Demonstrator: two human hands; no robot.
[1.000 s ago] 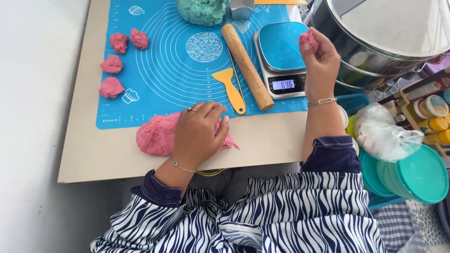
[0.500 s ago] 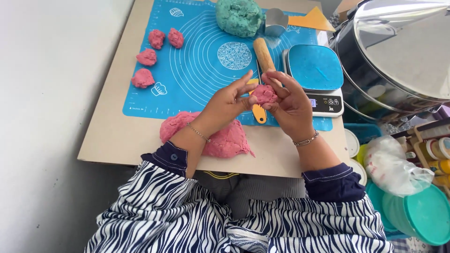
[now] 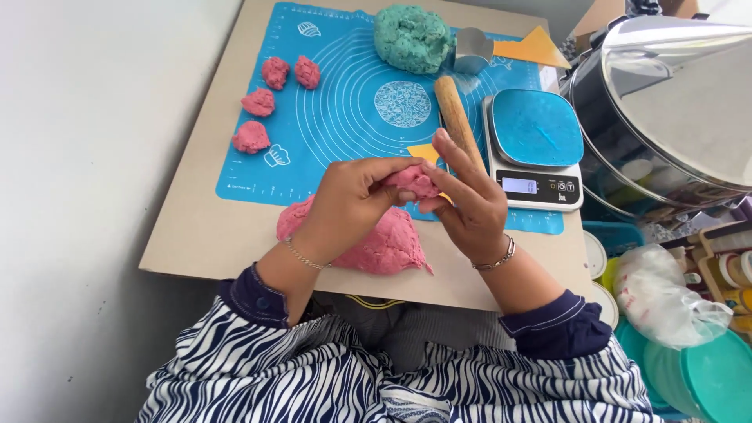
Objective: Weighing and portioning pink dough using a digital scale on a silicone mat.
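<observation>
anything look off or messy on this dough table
Mostly tidy. The big pink dough lump sits off the blue mat, on the bare board near its front edge. Nothing looks spilled or broken.

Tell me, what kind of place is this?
Probably a home baking corner: a blue silicone pastry mat lies on a board, a digital kitchen scale stands beside a wooden rolling pin, and both hands shape a small pink dough piece.

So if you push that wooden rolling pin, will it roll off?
The rolling pin is a smooth round stick, so it would probably roll sideways. The scale close beside it might stop it. It looks stiff, unlike the pink dough.
</observation>
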